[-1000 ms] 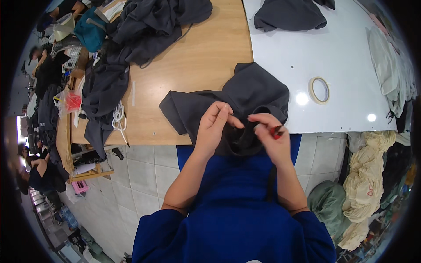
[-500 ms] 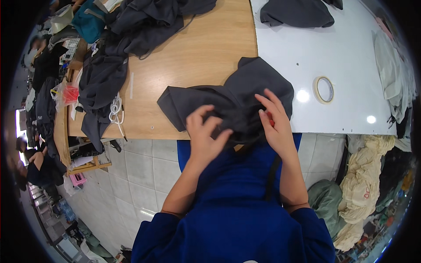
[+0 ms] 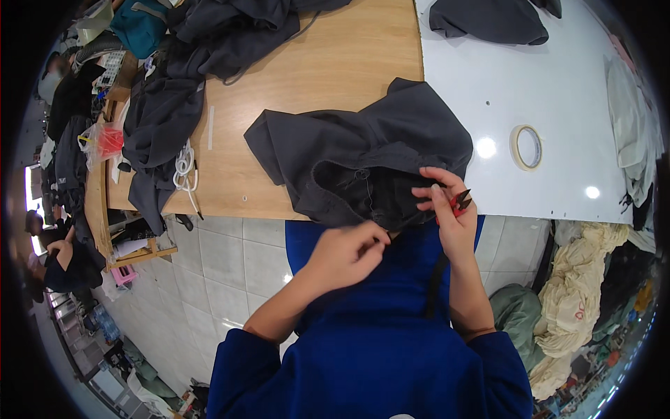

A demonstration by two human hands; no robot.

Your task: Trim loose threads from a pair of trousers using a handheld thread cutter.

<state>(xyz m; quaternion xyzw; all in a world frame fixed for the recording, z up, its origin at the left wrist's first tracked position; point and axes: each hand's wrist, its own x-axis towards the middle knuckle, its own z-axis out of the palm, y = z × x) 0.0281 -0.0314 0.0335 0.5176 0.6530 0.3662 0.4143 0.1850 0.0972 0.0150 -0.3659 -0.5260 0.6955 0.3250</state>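
A dark grey garment (image 3: 328,140), which looks like shorts or trousers, lies bunched at the table's near edge. Its gathered waist opening faces me, and loose threads (image 3: 364,188) show inside. My right hand (image 3: 452,220) is over the right side of that opening and holds red-handled thread snips (image 3: 460,200) with dark blades, tucked in the palm. Just below the opening's near rim, my left hand (image 3: 349,255) has its fingers curled in a pinch. Whatever is between those fingertips, if anything, is too small to make out.
A tape roll (image 3: 525,147) lies on the white tabletop (image 3: 558,91) at right. More dark grey garments (image 3: 237,35) and a white cord (image 3: 185,167) occupy the wooden tabletop's left side (image 3: 265,91). Cream cloth (image 3: 583,286) is heaped below, at right. People (image 3: 59,244) are at far left.
The garment's waist opening now spreads toward me, showing its inside. My left hand has moved down and right and its fingers have closed. The snips' blades now point out past my right hand.
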